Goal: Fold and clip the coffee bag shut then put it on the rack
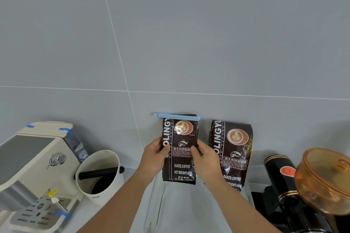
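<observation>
A dark brown coffee bag (180, 164) is held upright in the middle of the view, its top folded under a light blue clip (176, 115). My left hand (154, 157) grips its left edge and my right hand (203, 159) grips its right edge. The bag's bottom hangs just above a clear rack (157, 204) on the counter. A second, unclipped coffee bag (230, 155) stands at the rack's right side against the wall.
A cream espresso machine (32, 172) stands at the left, with a white knock box (98, 176) beside it. A black grinder (280, 176) with an amber hopper lid (323, 178) stands at the right. A grey tiled wall is behind.
</observation>
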The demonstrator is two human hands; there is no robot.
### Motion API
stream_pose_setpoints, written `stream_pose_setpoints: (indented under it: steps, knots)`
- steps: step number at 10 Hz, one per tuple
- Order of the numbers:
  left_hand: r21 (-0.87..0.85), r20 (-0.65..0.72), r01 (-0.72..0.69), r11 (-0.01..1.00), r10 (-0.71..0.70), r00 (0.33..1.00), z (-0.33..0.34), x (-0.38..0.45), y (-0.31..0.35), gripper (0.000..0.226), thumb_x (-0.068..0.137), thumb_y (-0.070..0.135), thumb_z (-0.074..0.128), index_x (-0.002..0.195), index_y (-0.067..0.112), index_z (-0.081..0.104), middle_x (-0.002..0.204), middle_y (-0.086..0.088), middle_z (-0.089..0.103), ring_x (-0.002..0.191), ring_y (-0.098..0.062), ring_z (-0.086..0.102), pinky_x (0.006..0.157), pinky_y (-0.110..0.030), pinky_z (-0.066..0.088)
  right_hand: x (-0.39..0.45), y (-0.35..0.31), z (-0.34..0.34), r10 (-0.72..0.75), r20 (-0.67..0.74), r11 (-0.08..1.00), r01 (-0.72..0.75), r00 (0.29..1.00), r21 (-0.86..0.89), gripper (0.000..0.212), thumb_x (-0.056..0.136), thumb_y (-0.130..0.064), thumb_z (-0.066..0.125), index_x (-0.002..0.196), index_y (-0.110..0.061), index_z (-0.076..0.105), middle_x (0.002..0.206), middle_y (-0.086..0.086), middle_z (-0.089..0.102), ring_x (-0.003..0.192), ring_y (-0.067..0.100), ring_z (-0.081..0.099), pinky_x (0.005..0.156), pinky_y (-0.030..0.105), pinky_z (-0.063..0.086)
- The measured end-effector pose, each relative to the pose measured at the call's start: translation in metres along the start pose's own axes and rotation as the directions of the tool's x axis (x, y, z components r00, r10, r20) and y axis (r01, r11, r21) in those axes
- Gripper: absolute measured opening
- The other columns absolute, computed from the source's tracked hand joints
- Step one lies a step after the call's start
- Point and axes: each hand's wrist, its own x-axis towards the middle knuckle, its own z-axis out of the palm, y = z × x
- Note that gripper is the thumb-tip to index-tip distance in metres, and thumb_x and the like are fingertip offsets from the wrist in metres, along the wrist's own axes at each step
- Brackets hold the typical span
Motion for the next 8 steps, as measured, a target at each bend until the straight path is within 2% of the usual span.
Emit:
stream_pose_setpoints:
  steps: [2,4,6,7,8]
  knots:
    - [0.047,-0.014,0.003,0.999,-0.002,1.000,-0.002,0.001,0.000,0.026,0.093,0.005,0.054,0.113,0.021,0.063,0.102,0.003,0.073,0.082,-0.004,0.072,0.061,-0.015,0.055,-0.002,-0.003,-0.002,0.009,0.012,1.000,-0.009,1.000,-0.006,0.032,0.094,-0.015,0.051,0.116,-0.035,0.063,0.099,-0.010,0.075,0.091,0.007,0.069,0.087,0.041,0.058]
    - [0.102,-0.052,0.019,0.995,-0.014,0.999,-0.003,0.003,-0.002,0.025,0.092,0.010,0.058,0.114,0.019,0.064,0.104,0.002,0.074,0.090,-0.011,0.072,0.072,-0.026,0.057,-0.004,-0.009,-0.005,0.025,0.024,1.000,-0.024,0.999,-0.011,0.029,0.094,-0.015,0.053,0.116,-0.030,0.065,0.101,-0.009,0.074,0.092,0.006,0.068,0.088,0.037,0.057]
    - [0.259,-0.121,0.039,0.965,-0.008,0.993,-0.004,0.005,0.000,0.022,0.088,0.022,0.064,0.109,0.018,0.067,0.100,-0.003,0.075,0.087,-0.017,0.071,0.073,-0.030,0.056,-0.008,-0.019,-0.014,0.027,0.025,0.999,-0.028,0.999,0.024,0.025,0.093,-0.016,0.055,0.110,-0.029,0.068,0.091,-0.015,0.073,0.087,0.005,0.068,0.082,0.028,0.055]
    - [0.277,-0.129,0.037,0.960,-0.001,0.992,-0.006,0.004,0.004,0.015,0.087,0.022,0.064,0.102,0.021,0.067,0.097,-0.003,0.075,0.085,-0.017,0.070,0.073,-0.029,0.054,-0.010,-0.027,-0.020,0.067,0.036,0.992,-0.071,0.997,0.106,0.031,0.093,-0.015,0.054,0.093,-0.042,0.069,0.087,-0.020,0.073,0.080,0.001,0.068,0.083,0.029,0.056]
    - [0.287,-0.155,0.057,0.956,-0.012,0.988,-0.011,0.001,0.010,0.024,0.086,0.026,0.065,0.109,0.018,0.066,0.102,-0.005,0.073,0.093,-0.022,0.067,0.086,-0.039,0.054,-0.014,-0.038,-0.032,0.052,0.029,0.988,-0.056,0.998,0.147,0.034,0.093,-0.016,0.054,0.084,-0.044,0.070,0.081,-0.025,0.075,0.079,-0.006,0.067,0.082,0.022,0.053]
